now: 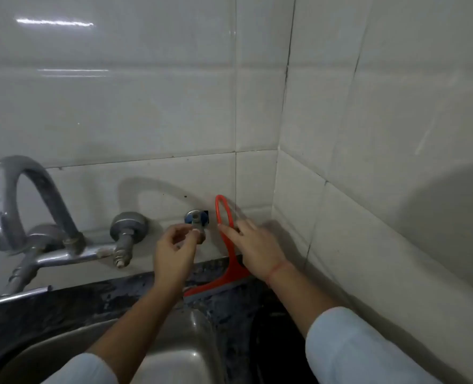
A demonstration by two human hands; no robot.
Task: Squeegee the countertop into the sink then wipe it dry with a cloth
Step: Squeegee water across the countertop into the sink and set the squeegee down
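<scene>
A red squeegee (231, 268) leans against the tiled back wall. Its loop handle points up and its blade rests on the dark wet countertop (96, 303). My right hand (256, 246) grips the loop handle, with the index finger laid across its front. My left hand (174, 246) hovers just left of it with loosely curled fingers. One of its fingertips touches a small metal wall valve (198, 221). The steel sink (174, 353) lies below, between my forearms. No cloth is in view.
A curved metal faucet (10, 200) with its mixer bar (71, 254) and a wall flange (128, 227) sticks out of the back wall at the left. A tiled side wall (382, 189) closes in the corner on the right.
</scene>
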